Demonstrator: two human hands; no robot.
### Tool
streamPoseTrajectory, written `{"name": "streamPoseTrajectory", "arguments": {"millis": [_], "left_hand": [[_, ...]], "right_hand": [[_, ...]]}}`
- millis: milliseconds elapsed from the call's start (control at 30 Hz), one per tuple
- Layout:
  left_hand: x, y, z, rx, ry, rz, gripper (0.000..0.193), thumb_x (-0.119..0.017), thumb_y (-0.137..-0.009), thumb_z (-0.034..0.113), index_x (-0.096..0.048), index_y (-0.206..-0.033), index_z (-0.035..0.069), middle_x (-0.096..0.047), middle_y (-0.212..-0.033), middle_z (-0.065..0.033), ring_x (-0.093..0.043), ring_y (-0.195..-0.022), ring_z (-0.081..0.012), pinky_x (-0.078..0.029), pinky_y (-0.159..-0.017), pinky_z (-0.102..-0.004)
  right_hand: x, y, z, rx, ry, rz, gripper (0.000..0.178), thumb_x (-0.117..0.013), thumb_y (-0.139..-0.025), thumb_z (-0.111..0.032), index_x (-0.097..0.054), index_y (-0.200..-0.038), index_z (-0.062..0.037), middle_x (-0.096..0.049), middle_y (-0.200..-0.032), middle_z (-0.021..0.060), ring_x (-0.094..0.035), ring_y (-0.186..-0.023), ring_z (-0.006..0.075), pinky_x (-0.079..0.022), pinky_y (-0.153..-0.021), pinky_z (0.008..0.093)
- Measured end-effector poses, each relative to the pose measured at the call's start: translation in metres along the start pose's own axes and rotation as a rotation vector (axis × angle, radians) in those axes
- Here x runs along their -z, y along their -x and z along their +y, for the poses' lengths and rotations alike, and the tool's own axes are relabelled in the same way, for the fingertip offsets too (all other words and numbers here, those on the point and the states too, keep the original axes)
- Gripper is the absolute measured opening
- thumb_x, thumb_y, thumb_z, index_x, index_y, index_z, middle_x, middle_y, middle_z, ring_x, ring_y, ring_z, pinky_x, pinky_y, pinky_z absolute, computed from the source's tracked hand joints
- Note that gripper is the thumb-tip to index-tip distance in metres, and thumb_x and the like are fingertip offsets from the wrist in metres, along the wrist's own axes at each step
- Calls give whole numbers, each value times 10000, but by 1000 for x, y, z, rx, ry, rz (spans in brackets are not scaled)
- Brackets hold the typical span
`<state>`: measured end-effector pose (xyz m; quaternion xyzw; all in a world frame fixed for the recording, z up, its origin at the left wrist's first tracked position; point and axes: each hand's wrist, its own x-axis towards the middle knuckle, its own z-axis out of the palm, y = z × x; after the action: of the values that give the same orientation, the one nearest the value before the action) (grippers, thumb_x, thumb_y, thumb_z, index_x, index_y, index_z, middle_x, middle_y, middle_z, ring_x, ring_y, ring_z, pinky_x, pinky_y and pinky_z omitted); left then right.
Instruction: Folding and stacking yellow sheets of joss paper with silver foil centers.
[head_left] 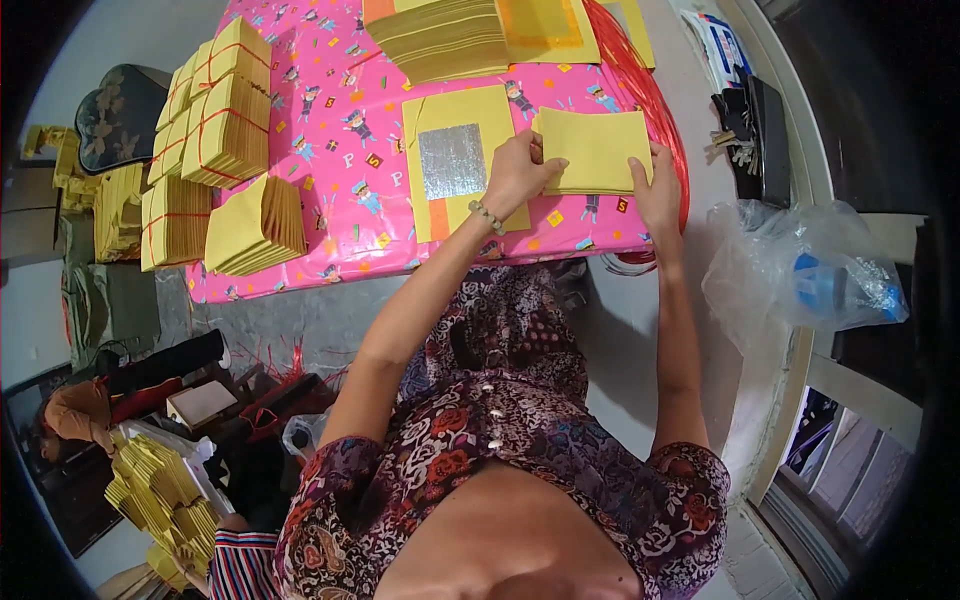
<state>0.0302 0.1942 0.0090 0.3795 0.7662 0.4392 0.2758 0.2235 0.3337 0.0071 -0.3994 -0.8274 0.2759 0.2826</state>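
Note:
A small stack of folded yellow paper (pixel 595 150) lies at the near right of the pink-covered table. My left hand (pixel 522 178), wearing a beaded bracelet, pinches its left edge. Its right edge is between the thumb and fingers of my right hand (pixel 656 190). Partly under my left wrist lies a flat yellow sheet (pixel 420 118) with a silver foil square (pixel 452 162) and an orange strip at one side. How many sheets the folded stack holds I cannot tell.
Yellow paper bundles tied with red string (pixel 228 125) stand at the left, beside a loose folded stack (pixel 250 232). Behind are a thick paper pile (pixel 437 42) and red strings (pixel 660 110). A plastic bag (pixel 800 265) hangs at right. Another person's striped sleeve (pixel 243 565) shows lower left.

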Motion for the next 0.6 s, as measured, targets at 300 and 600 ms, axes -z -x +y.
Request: {"name": "streamPoseTrajectory", "arguments": {"millis": [300,600], "left_hand": [[-3,5,-1,-119,-13,91,560,-822,-728,270,-552,-1100,-50,-652,-822,-168,-665,-716,-316,-534,-668,-403],[35,33,1,-160,77,19,463,-781,-786,214,-583,-1156,20,-625,-969,-177,-636,-847,-324,-527,-743,-416]], "right_hand": [[3,2,-9,131,231,51,405,-678,-887,-153,-527,-1236,-12,-584,-1129,195,-558,-1081,370,-447,-920,451],[17,-6,-33,388,188,190,224,-625,-887,-63,-638,-1106,-15,-611,-1068,175,-581,-1023,342,-460,-904,422]]}}
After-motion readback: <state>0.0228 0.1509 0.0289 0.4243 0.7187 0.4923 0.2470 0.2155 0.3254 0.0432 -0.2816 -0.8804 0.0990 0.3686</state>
